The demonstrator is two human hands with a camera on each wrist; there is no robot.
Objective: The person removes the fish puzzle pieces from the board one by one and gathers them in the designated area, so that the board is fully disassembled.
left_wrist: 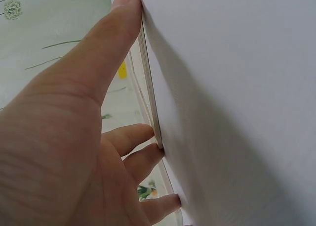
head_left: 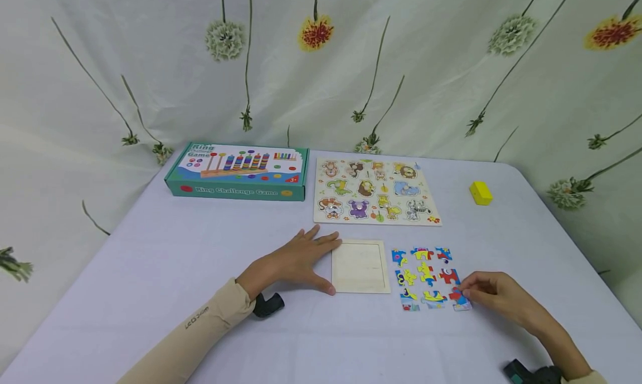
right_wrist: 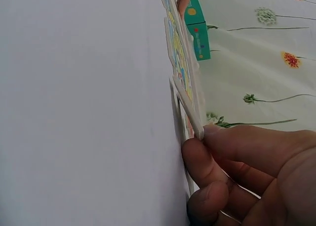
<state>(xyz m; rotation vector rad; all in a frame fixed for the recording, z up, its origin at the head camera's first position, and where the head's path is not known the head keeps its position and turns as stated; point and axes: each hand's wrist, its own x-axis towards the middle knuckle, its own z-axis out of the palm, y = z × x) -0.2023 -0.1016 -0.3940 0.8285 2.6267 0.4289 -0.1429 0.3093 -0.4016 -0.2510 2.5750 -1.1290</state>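
A pale wooden puzzle tray (head_left: pixel 360 266) lies flat on the table with no pieces inside its raised rim. My left hand (head_left: pixel 300 258) is spread at its left side, straight fingers and thumb touching the tray edge (left_wrist: pixel 150 95). To the tray's right lie several colourful jigsaw pieces (head_left: pixel 426 273) in loose rows, apart from one another. At their lower right corner, my right hand (head_left: pixel 506 297) pinches a red and blue jigsaw piece (head_left: pixel 458 296) between thumb and index finger. In the right wrist view that piece (right_wrist: pixel 187 105) is tilted, its gripped edge raised off the table.
Behind the tray lies an animal peg puzzle board (head_left: pixel 376 192). A green Ring Challenge Game box (head_left: pixel 238 172) stands at the back left. Toward the back right sits a yellow block (head_left: pixel 481 193). A flower-patterned curtain (head_left: pixel 431 66) hangs behind the white-covered table.
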